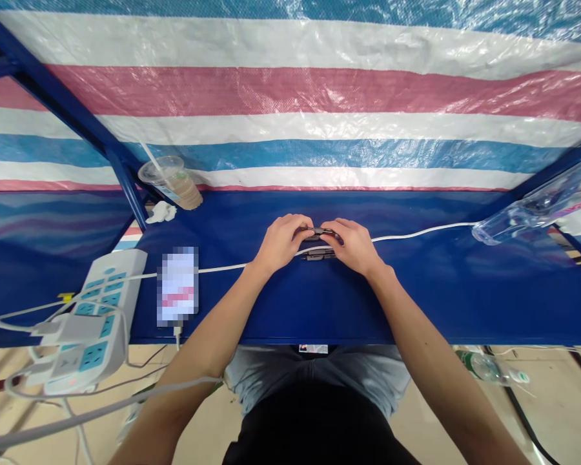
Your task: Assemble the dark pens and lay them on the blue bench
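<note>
My left hand (281,241) and my right hand (354,245) meet at the middle of the blue table (319,303). Both have their fingers curled around a small dark object (318,234) held between them, just above the tabletop. A second small dark piece (315,256) lies on the table right under my hands. A white cable (426,230) runs across the table and passes behind my hands. Most of the held object is hidden by my fingers.
A phone (177,285) lies at the left with a cable plugged in. A white power strip (94,323) hangs over the left edge. A plastic drink cup (172,182) stands at the back left, a clear plastic bag (537,210) at the right, a bottle (489,368) on the floor.
</note>
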`<state>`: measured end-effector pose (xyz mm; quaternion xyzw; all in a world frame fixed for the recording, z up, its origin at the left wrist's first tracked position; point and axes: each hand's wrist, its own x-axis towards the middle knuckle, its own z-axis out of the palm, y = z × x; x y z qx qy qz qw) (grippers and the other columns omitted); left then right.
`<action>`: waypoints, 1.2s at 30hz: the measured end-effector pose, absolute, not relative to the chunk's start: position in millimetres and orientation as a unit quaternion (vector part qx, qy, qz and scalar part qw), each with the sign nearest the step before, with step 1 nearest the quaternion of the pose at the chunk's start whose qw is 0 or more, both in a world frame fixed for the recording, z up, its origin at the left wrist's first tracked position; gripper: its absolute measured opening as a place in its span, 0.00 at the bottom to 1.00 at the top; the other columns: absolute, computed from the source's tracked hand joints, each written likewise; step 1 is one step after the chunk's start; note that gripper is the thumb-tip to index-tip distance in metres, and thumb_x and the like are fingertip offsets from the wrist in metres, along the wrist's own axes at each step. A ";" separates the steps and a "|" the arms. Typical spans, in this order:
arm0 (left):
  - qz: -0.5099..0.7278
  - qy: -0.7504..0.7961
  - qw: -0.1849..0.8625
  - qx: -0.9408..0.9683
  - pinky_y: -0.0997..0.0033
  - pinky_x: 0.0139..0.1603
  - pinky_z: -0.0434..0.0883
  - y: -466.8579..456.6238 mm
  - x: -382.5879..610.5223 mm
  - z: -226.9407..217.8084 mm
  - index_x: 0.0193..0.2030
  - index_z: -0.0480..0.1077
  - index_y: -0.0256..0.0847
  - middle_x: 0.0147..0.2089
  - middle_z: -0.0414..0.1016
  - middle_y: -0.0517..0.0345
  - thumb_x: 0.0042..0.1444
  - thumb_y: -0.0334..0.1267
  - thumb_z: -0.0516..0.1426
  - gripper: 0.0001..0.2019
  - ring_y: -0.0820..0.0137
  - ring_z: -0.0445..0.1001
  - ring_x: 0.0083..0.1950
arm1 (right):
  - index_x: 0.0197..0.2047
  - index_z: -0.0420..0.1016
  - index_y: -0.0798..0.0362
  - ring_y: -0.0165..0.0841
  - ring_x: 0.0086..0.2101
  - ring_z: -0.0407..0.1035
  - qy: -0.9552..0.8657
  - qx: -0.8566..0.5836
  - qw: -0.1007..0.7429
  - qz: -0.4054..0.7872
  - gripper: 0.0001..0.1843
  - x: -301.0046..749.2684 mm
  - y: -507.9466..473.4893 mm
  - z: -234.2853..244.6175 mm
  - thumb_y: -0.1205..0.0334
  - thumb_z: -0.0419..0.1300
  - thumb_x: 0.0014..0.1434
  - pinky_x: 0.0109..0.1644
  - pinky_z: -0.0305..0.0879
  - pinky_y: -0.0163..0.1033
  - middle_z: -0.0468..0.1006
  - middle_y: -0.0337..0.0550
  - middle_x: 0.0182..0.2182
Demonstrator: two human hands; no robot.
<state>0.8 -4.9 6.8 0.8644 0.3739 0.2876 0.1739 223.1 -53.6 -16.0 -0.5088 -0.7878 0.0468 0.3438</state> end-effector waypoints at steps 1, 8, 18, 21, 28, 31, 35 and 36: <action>0.288 0.375 0.170 0.865 0.63 0.50 0.67 -4.6 1.0 6.5 0.45 0.75 0.44 0.43 0.82 0.58 0.75 0.41 0.57 0.07 0.64 0.77 0.45 | 0.50 0.81 0.48 0.42 0.40 0.77 -0.786 -0.508 0.349 0.046 0.10 222.5 -52.9 -17.4 0.58 0.58 0.75 0.47 0.70 0.45 0.84 0.47 0.42; 0.268 0.384 0.153 0.870 0.61 0.46 0.67 -0.5 -0.6 2.1 0.30 0.70 0.42 0.32 0.77 0.55 0.80 0.50 0.44 0.28 0.63 0.74 0.39 | 0.46 0.80 0.48 0.43 0.41 0.78 -0.779 -0.505 0.368 0.053 0.09 219.6 -50.5 -23.8 0.59 0.58 0.75 0.48 0.72 0.46 0.86 0.48 0.42; 0.327 0.342 0.176 0.863 0.63 0.52 0.72 -4.7 -0.4 5.0 0.45 0.75 0.44 0.45 0.81 0.56 0.73 0.45 0.59 0.08 0.64 0.75 0.46 | 0.44 0.82 0.49 0.42 0.40 0.75 -0.778 -0.496 0.382 0.058 0.13 227.7 -50.2 -20.8 0.58 0.56 0.76 0.47 0.71 0.47 0.85 0.49 0.39; 0.318 0.352 0.170 0.864 0.62 0.50 0.71 -3.6 -0.5 5.4 0.41 0.76 0.43 0.41 0.81 0.55 0.74 0.48 0.57 0.13 0.63 0.73 0.44 | 0.45 0.82 0.49 0.42 0.40 0.74 -0.778 -0.489 0.388 0.065 0.13 227.1 -50.0 -20.6 0.57 0.57 0.76 0.47 0.71 0.46 0.84 0.48 0.39; 0.326 0.347 0.186 0.859 0.63 0.53 0.72 -3.9 -2.3 3.6 0.53 0.76 0.46 0.46 0.81 0.55 0.72 0.50 0.60 0.12 0.64 0.75 0.47 | 0.45 0.82 0.48 0.43 0.41 0.74 -0.775 -0.490 0.394 0.064 0.12 227.6 -50.9 -17.5 0.57 0.58 0.75 0.48 0.71 0.47 0.83 0.49 0.39; 0.322 0.333 0.183 0.867 0.63 0.51 0.72 -4.2 -2.0 3.2 0.48 0.75 0.45 0.46 0.81 0.56 0.72 0.45 0.61 0.07 0.64 0.74 0.46 | 0.45 0.82 0.49 0.43 0.41 0.74 -0.777 -0.487 0.395 0.063 0.12 227.2 -51.1 -17.5 0.58 0.57 0.75 0.47 0.71 0.47 0.83 0.49 0.38; 0.314 0.337 0.184 0.868 0.62 0.51 0.71 -4.0 -1.2 4.6 0.42 0.75 0.43 0.42 0.81 0.55 0.74 0.46 0.57 0.12 0.63 0.73 0.46 | 0.45 0.83 0.48 0.43 0.41 0.74 -0.777 -0.487 0.392 0.070 0.12 225.8 -51.2 -17.6 0.57 0.58 0.75 0.48 0.72 0.48 0.83 0.48 0.39; 0.314 0.339 0.185 0.868 0.62 0.51 0.71 -4.0 -1.2 4.8 0.41 0.75 0.43 0.42 0.81 0.54 0.75 0.46 0.56 0.13 0.62 0.73 0.46 | 0.45 0.83 0.48 0.42 0.41 0.74 -0.777 -0.486 0.394 0.071 0.11 225.7 -51.3 -17.3 0.57 0.58 0.75 0.49 0.72 0.48 0.83 0.48 0.39</action>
